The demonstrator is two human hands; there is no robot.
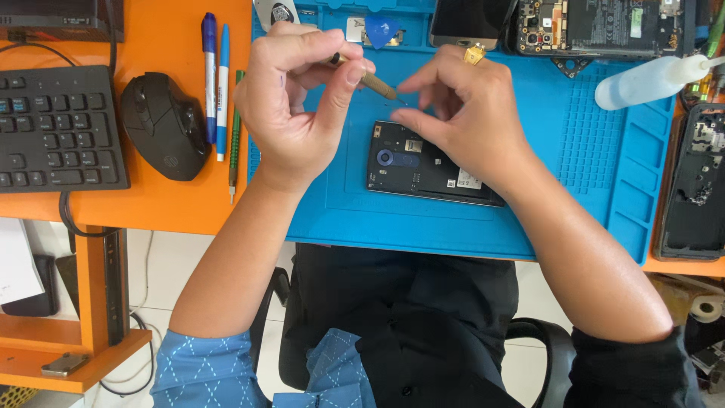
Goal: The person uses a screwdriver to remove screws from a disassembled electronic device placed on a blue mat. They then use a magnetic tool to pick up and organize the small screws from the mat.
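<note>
The left hand (pixel 298 98) is raised above the blue work mat (pixel 596 143), its fingers closed around the handle of a small brass-coloured screwdriver (pixel 370 79), which slants down and to the right. The tip of the tool sits just at the fingertips of the right hand (pixel 461 113). That right hand is held half curled, thumb and forefinger pinched close together at the tool's tip; whether they grip some tiny part there is too small to tell. A gold ring (pixel 474 54) shows on one of its fingers.

Directly below both hands, partly under the right one, lies an opened phone (pixel 423 162), dark, back cover off, flat on the mat. Beyond the right hand, at the far edge of the mat, lie another dark phone (pixel 464 23) and an open one with its boards exposed (pixel 604 26). Out past the right hand rests a clear squeeze bottle (pixel 649 81) on its side.

On the orange bench (pixel 162 204), just outside the left hand, lie two blue pens (pixel 215 83) and a green tool (pixel 236 128), then a black mouse (pixel 165 125) and a black keyboard (pixel 57 128) farther out.
</note>
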